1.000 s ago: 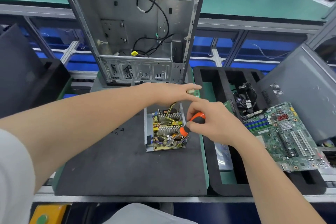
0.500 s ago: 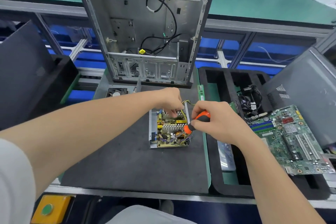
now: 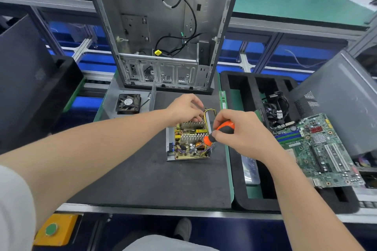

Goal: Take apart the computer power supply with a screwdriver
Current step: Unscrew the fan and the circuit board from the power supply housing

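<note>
The opened power supply (image 3: 188, 144) lies on the dark mat, its yellow circuit board and silver heat sinks exposed in a shallow metal tray. My right hand (image 3: 242, 132) grips the orange and black screwdriver (image 3: 219, 131), whose tip end points down into the board's right side. My left hand (image 3: 186, 109) reaches over the far end of the supply, with curled fingertips touching the heat sink near the yellow wires. The screwdriver's shaft is hidden among the parts.
An empty computer case (image 3: 161, 30) stands upright behind the mat (image 3: 142, 179). A loose fan (image 3: 128, 103) on a metal cover lies at the left. A black foam tray (image 3: 240, 91) at the right holds cables and a motherboard (image 3: 318, 149). A grey side panel (image 3: 342, 96) leans far right.
My left hand drew back from the far right of the supply and curled down onto its far end. My right hand stayed at the board's right side with the screwdriver.
</note>
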`<control>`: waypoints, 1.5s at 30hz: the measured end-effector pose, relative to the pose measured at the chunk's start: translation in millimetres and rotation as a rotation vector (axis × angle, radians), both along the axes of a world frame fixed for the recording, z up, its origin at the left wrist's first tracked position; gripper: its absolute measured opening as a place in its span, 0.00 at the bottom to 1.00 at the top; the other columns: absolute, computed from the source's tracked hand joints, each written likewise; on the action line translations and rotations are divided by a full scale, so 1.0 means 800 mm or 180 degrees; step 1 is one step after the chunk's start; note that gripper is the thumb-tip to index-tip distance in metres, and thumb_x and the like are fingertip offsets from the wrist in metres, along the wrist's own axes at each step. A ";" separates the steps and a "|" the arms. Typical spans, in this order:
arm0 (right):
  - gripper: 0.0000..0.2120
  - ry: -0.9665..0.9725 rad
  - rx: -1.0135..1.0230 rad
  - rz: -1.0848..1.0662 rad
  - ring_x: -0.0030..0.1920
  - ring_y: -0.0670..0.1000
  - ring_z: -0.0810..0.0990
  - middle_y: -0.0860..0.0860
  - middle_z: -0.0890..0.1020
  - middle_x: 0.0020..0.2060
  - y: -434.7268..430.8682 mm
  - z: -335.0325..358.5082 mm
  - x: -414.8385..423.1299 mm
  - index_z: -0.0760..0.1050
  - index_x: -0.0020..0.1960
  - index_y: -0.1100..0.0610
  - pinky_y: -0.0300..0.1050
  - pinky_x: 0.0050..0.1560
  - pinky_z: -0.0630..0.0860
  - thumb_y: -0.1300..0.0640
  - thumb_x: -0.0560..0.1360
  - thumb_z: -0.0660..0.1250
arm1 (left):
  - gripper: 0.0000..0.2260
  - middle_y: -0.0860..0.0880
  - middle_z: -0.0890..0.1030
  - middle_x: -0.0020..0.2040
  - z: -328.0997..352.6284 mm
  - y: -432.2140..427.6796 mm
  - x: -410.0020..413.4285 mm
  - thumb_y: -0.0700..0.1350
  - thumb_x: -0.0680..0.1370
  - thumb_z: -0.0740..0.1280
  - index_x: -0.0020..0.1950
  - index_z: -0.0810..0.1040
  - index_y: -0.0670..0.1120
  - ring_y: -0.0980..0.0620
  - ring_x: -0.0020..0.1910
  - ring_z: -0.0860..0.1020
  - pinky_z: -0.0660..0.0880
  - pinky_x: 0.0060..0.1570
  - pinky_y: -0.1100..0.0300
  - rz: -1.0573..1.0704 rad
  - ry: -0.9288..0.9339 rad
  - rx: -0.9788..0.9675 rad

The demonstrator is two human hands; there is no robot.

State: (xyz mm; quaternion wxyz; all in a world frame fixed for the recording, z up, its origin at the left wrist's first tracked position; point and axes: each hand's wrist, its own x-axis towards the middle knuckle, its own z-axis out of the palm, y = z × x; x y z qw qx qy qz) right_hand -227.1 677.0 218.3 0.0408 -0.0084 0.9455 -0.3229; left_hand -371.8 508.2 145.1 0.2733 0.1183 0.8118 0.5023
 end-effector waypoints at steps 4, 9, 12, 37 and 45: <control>0.06 0.0109 -0.0012 -0.0045 0.39 0.45 0.82 0.39 0.84 0.36 -0.019 0.003 -0.001 0.78 0.44 0.44 0.48 0.40 0.81 0.52 0.71 0.75 | 0.07 0.54 0.84 0.45 -0.001 -0.027 0.011 0.41 0.78 0.69 0.52 0.79 0.52 0.60 0.42 0.81 0.72 0.40 0.68 0.0133 0.0932 -0.0419; 0.09 0.0266 0.0047 -0.0121 0.39 0.45 0.81 0.38 0.84 0.34 -0.051 0.004 0.003 0.76 0.43 0.44 0.43 0.37 0.79 0.55 0.70 0.75 | 0.07 0.51 0.76 0.38 -0.020 -0.081 0.053 0.41 0.75 0.64 0.48 0.73 0.53 0.59 0.38 0.73 0.67 0.36 0.69 0.0756 0.1295 -0.0022; 0.09 0.0317 0.0051 -0.0133 0.39 0.46 0.80 0.38 0.83 0.33 -0.069 0.002 0.003 0.76 0.44 0.45 0.42 0.39 0.78 0.55 0.70 0.75 | 0.05 0.50 0.74 0.37 -0.050 -0.118 0.088 0.42 0.73 0.60 0.46 0.70 0.53 0.58 0.35 0.71 0.67 0.37 0.60 0.1140 0.0776 0.0126; 0.11 0.0645 0.0101 0.0378 0.40 0.46 0.76 0.45 0.81 0.33 -0.085 -0.026 -0.007 0.73 0.47 0.51 0.48 0.42 0.75 0.60 0.69 0.73 | 0.20 0.53 0.64 0.51 -0.151 -0.084 0.167 0.59 0.69 0.73 0.50 0.66 0.55 0.50 0.50 0.63 0.59 0.51 0.54 0.1587 0.1415 -0.1818; 0.11 0.0524 0.0138 0.0422 0.41 0.51 0.76 0.46 0.81 0.34 -0.087 -0.025 -0.011 0.74 0.48 0.52 0.54 0.43 0.78 0.60 0.70 0.72 | 0.20 0.53 0.64 0.52 -0.154 -0.087 0.167 0.60 0.69 0.72 0.51 0.65 0.56 0.51 0.50 0.61 0.60 0.53 0.54 0.1519 0.1407 -0.1801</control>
